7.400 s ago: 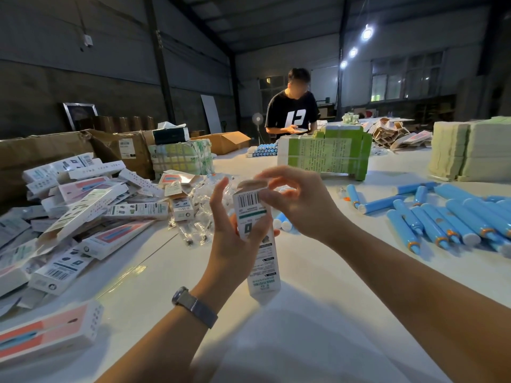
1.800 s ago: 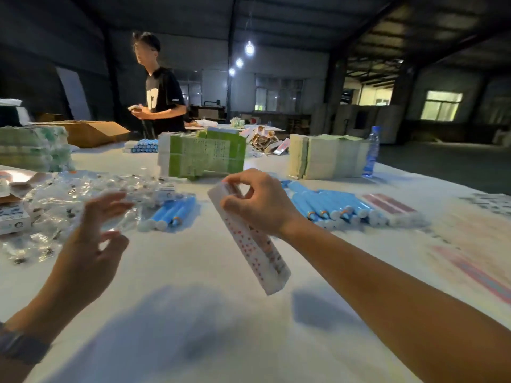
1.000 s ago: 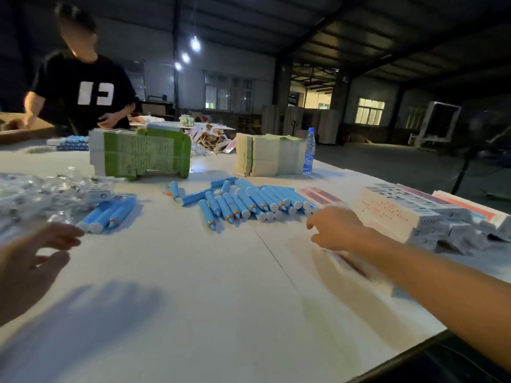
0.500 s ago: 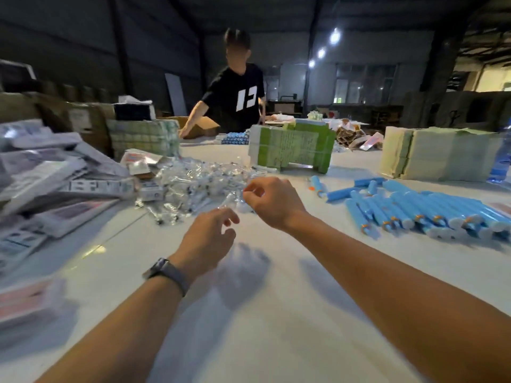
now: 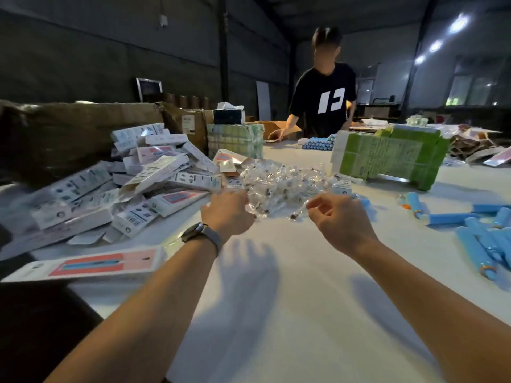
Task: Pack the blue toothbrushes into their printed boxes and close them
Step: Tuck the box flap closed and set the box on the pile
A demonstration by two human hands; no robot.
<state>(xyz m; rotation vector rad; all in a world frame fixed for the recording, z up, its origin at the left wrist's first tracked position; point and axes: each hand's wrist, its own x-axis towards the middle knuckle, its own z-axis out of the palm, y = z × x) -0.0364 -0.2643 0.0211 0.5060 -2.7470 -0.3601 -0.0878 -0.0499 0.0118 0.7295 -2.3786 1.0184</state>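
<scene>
- Whereas the right hand (image 5: 338, 221) held a printed box 1.8 s ago and set it down at the right of the table 1.0 s ago, it now carries no box and sits at the near edge of the pile of clear plastic packets (image 5: 282, 186).
- Compared with 0.5 s ago, both hands are further forward and now reach the packet pile.
- The right hand has its fingers curled, thumb and forefinger pinched together on the end of one clear packet that trails from the pile.
- The left hand (image 5: 226, 212) lies back-up at the left edge of the same pile, fingers bent forward into the packets; whether it grips one cannot be told. A watch (image 5: 200, 234) sits on its wrist.
- The blue toothbrushes (image 5: 475, 233) lie in a loose group on the white table (image 5: 276, 313), well to the right of the right hand and apart from it.
- The printed boxes (image 5: 143, 183) form a heap on the left side of the table, just beside the left hand; several have open end flaps.
- One flat box with a red-and-blue panel (image 5: 94, 265) lies alone near the left forearm.
- A block of green bundles (image 5: 387, 157) stands beyond the packet pile.
- A person in a black shirt (image 5: 323, 100) stands at the far end of the table, beside brown cartons (image 5: 83, 125).
</scene>
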